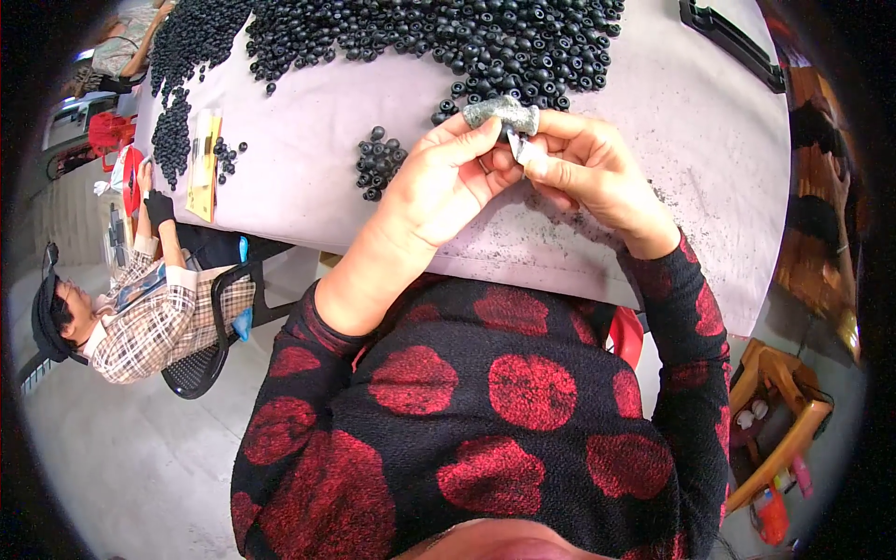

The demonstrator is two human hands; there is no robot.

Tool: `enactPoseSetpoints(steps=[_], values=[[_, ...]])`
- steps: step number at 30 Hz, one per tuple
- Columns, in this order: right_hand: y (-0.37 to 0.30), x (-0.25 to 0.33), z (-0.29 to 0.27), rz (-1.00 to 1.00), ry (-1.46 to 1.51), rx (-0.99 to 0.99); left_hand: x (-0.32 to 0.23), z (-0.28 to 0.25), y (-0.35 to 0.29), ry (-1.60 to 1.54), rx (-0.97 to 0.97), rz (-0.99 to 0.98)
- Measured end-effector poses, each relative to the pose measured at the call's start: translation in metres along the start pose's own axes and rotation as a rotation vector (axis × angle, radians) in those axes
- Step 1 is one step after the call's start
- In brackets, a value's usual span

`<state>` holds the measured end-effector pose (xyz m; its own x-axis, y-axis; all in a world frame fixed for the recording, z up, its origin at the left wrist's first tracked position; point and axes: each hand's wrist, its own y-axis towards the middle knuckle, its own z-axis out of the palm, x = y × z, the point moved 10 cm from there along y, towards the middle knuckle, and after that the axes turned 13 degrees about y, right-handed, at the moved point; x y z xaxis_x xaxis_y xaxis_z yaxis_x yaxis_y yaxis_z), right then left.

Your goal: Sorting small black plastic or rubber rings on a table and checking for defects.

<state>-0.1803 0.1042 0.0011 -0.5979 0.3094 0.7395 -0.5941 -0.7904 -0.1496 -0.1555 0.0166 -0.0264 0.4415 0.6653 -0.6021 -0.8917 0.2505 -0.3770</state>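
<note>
We hold our hands up over the near edge of the table [709,140], close to the chest, so the small work sits right under our eyes. The left hand [448,182] and right hand [583,173] meet fingertip to fingertip, and between them sits a small grey piece [504,112], touching both. The left thumb and forefinger are pinched on its left end; the other left fingers curl loosely beneath. The right fingers are folded in tight, gripping the right end of the grey piece together with a small pale bit [525,149]; what that bit is, we cannot tell.

A small heap of black beads [378,161] lies just beside the left hand, within easy reach, and the big pile [448,37] spreads across the far side. Another person [140,308] sits at the left edge, well apart.
</note>
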Motion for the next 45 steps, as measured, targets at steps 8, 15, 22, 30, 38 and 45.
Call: enactPoseSetpoints(steps=[8,15,22,30,38,45], values=[[-0.001,-0.002,-0.005,0.026,0.086,-0.021,0.004,0.006,-0.002,-0.004,-0.030,-0.012],[-0.001,0.002,-0.006,-0.007,0.099,0.007,0.005,0.007,0.001,0.000,-0.024,-0.018],[-0.001,-0.001,0.001,-0.008,0.127,0.038,-0.004,0.003,-0.003,0.088,-0.019,0.056],[0.002,0.005,-0.026,-0.109,0.109,-0.109,-0.139,-0.074,-0.060,1.172,-0.607,0.665],[0.004,0.003,-0.023,-0.101,0.019,-0.138,-0.120,-0.064,-0.067,1.758,-0.510,0.623],[0.001,0.005,-0.024,-0.118,-0.053,-0.180,-0.100,0.005,-0.034,1.976,-0.353,0.832]])
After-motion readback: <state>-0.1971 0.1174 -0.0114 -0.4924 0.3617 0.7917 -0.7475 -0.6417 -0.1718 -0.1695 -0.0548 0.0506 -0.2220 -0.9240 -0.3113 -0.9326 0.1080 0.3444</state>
